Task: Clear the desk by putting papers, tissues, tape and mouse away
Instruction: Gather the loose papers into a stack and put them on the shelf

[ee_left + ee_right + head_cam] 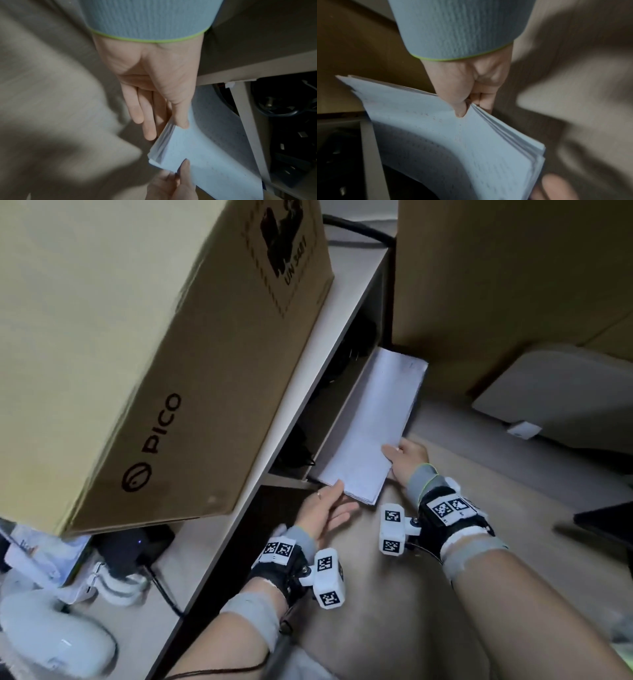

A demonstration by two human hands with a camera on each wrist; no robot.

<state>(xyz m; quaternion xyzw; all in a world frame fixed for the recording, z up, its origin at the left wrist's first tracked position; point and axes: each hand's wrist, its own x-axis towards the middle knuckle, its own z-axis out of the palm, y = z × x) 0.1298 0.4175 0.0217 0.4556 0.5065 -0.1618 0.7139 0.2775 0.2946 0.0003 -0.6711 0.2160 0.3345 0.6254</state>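
A thick stack of white papers (373, 422) hangs below the desk edge (291, 412), beside a dark open compartment (329, 392) under the desktop. My right hand (404, 460) pinches the stack's right edge, thumb on top and fingers curled beneath, as the right wrist view shows on the papers (453, 135) under the right hand (467, 105). My left hand (337, 498) holds the near corner; its thumb lies on the papers (214, 155) and its fingers (149, 129) run straight underneath. The sheets bow and fan at the edge.
A large PICO cardboard box (154, 354) sits on the desk, with a second brown box (513, 268) at upper right. The compartment holds black cables and plugs (291, 121) behind a white divider (248, 121). A black device (137, 546) and white gear (51, 638) lie at lower left.
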